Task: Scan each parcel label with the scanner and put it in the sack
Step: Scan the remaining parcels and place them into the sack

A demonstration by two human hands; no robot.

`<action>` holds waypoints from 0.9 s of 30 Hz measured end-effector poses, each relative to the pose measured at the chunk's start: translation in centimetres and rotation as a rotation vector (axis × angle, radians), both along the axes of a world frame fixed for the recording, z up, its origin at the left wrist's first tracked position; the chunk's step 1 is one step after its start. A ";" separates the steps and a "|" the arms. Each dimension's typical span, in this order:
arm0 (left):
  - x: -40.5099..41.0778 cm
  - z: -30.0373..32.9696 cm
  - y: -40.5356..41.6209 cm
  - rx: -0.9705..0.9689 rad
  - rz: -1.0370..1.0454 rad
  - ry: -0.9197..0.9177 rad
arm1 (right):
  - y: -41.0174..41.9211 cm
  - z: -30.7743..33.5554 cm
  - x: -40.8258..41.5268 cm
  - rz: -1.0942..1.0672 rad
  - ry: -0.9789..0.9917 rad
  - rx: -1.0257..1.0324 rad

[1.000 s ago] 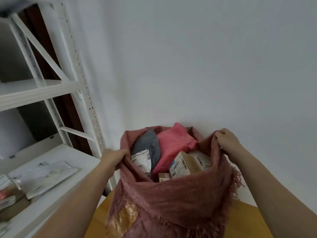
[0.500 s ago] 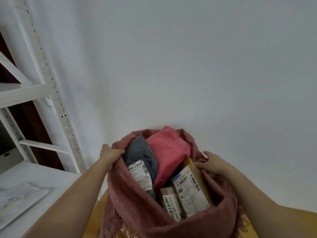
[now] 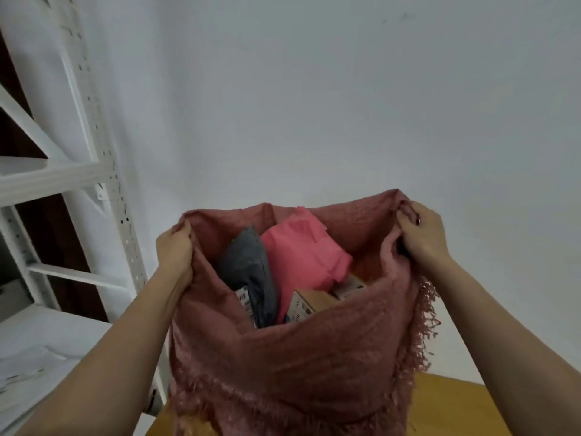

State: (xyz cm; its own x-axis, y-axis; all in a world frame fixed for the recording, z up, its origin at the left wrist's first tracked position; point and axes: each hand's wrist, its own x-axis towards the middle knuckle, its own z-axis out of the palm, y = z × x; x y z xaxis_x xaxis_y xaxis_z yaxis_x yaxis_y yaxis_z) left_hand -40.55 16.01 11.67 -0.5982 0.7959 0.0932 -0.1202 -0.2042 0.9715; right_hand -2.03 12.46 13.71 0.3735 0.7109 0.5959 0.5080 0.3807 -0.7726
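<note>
Both hands clench the rim of the sack [image 3: 292,357]: the left hand [image 3: 174,253] at the near-left edge, the right hand [image 3: 423,234] at the far-right. Inside lie the grey parcel [image 3: 248,272], pink parcel [image 3: 301,256] and cardboard box [image 3: 314,302]. The risk, as I judge it — loose woven cloth slipping from one grip, the mouth sagging and parcels spilling onto the bench [image 3: 456,404].

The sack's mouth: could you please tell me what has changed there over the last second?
The right hand moved outward and up along the rim, so the sack now gapes wider and hides more of the cardboard box. The left hand still grips its side; the grey and pink parcels stay inside.
</note>
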 end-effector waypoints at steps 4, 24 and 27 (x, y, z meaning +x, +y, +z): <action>-1.6 -0.1 -1.1 0.103 0.164 -0.056 | 0.6 0.8 -0.6 -0.025 0.010 0.084; -3.3 -3.4 -1.0 -0.197 0.332 0.128 | 5.4 -5.1 -2.8 0.117 -0.020 -0.380; -2.8 -4.3 -0.9 -0.249 0.335 0.148 | 4.8 -6.7 -2.3 0.170 0.077 -0.456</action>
State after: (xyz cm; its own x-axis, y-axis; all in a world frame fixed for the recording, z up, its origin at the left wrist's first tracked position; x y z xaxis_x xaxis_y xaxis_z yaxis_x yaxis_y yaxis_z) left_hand -43.32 15.11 7.33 -0.8214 0.5696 0.0273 0.0567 0.0341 0.9978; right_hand -4.37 17.27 6.98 0.2600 0.9477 0.1849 0.4025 0.0677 -0.9129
